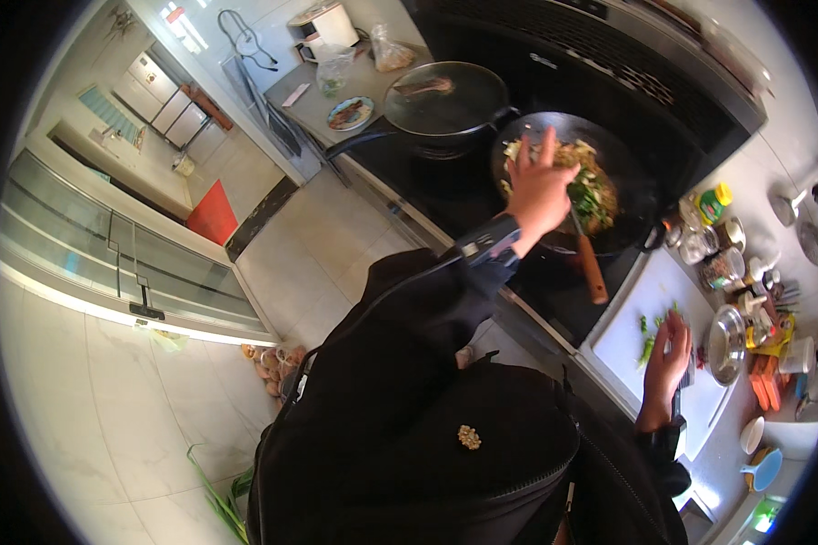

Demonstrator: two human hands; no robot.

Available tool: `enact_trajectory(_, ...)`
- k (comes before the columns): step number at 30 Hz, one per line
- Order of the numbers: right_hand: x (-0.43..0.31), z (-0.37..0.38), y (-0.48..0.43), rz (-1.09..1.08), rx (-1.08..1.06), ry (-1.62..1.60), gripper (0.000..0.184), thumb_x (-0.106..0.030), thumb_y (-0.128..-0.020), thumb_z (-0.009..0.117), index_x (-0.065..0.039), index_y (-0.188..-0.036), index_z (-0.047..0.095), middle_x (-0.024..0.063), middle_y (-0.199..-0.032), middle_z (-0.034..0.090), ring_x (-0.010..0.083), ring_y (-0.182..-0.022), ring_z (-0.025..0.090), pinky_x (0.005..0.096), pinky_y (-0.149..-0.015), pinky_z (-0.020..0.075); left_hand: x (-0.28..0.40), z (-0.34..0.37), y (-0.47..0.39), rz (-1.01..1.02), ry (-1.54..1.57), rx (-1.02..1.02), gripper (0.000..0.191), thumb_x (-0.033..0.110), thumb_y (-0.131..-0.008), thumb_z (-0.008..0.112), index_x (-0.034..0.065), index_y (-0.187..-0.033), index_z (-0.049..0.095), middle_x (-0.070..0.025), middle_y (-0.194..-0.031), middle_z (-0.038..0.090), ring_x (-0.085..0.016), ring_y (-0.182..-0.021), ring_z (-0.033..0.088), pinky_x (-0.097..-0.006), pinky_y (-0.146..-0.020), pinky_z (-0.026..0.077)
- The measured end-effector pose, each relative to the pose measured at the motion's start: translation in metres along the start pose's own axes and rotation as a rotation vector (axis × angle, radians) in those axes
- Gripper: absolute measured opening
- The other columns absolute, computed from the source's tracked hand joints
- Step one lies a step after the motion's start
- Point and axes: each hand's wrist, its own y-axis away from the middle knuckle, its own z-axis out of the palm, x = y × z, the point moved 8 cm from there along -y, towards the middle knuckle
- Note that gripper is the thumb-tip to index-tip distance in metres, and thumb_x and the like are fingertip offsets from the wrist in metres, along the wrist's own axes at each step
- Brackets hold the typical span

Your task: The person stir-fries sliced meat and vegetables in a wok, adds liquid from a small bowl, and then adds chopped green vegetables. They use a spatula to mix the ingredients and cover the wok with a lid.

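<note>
My left hand (540, 191) is above the wok (644, 184), fingers spread and nothing visible in them. Inside the wok are shredded food (607, 191) and a heap of chopped greens (589, 197). A spatula with a wooden handle (592, 272) rests across the wok's near rim, just beside that hand. Over the white cutting board (617, 334), my right hand (667, 357) is lowered with curled fingers, close to scattered chopped greens (646, 340). Whether it pinches any of them is unclear. Partly hidden behind this hand is a knife with a black handle (676, 405).
A lidded pan (446, 102) stands left of the wok, its long handle (358, 143) pointing outward. Behind it are a plate of food (350, 114) and plastic bags. Jars (722, 267), a yellow-capped bottle (714, 203) and a steel bowl (727, 345) crowd the right counter.
</note>
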Motion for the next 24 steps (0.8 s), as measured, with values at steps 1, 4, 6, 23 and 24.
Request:
enact_trajectory(1, -0.038, 0.017, -0.011, -0.045, -0.038, -0.096, 0.032, -0.016, -0.092, 0.067, -0.003, -0.120, 0.059, 0.0161, -0.112, 0.061, 0.0331, -0.104, 0.061, 0.0420, -0.091, 0.0488, -0.013, 0.018, 0.006, -0.104, -0.087, -0.203, 0.061, 0.013, -0.076, 0.072, 0.0197, -0.135, 0.055, -0.0239, -0.152, 0.031, -0.051, -0.134, 0.034, -0.0661, -0.102, 0.035)
enact_trajectory(4, -0.130, 0.070, -0.032, -0.260, -0.137, 0.136, 0.056, -0.022, -0.081, 0.078, 0.000, -0.123, 0.049, 0.0201, -0.119, 0.056, 0.0398, -0.106, 0.058, 0.0444, -0.091, 0.0484, -0.028, 0.014, 0.018, -0.004, 0.191, -0.213, 0.085, 0.013, -0.078, 0.068, 0.0126, -0.153, 0.028, -0.0244, -0.155, 0.026, -0.050, -0.137, 0.031, -0.0616, -0.109, 0.031)
enact_trajectory(6, -0.143, 0.108, -0.043, -0.182, -0.297, 0.275, 0.061, -0.018, -0.079, 0.078, 0.000, -0.126, 0.044, 0.0214, -0.120, 0.053, 0.0424, -0.108, 0.057, 0.0459, -0.090, 0.0504, -0.043, 0.002, 0.040, -0.009, 0.416, -0.154, 0.072, 0.012, -0.081, 0.066, 0.0074, -0.148, 0.037, -0.0238, -0.146, 0.038, -0.044, -0.132, 0.039, -0.0501, -0.110, 0.035)
enact_trajectory(23, -0.230, -0.017, -0.206, -0.147, -0.895, 0.605, 0.034, -0.022, -0.082, 0.067, -0.006, -0.112, 0.072, 0.0114, -0.099, 0.072, 0.0244, -0.089, 0.067, 0.0367, -0.081, 0.0504, -0.181, -0.043, 0.165, -0.480, 0.800, -0.042, 0.019, -0.004, -0.086, 0.061, 0.0083, -0.099, 0.065, -0.0090, -0.119, 0.056, -0.019, -0.102, 0.058, -0.0261, -0.072, 0.052)
enact_trajectory(24, -0.232, -0.014, -0.209, -0.160, -0.949, 0.661, 0.034, -0.022, -0.081, 0.068, -0.007, -0.111, 0.073, 0.0114, -0.096, 0.073, 0.0238, -0.087, 0.066, 0.0366, -0.080, 0.0502, -0.179, -0.044, 0.165, -0.482, 0.847, -0.017, 0.019, -0.005, -0.086, 0.060, 0.0074, -0.100, 0.065, -0.0087, -0.120, 0.055, -0.018, -0.102, 0.057, -0.0261, -0.074, 0.051)
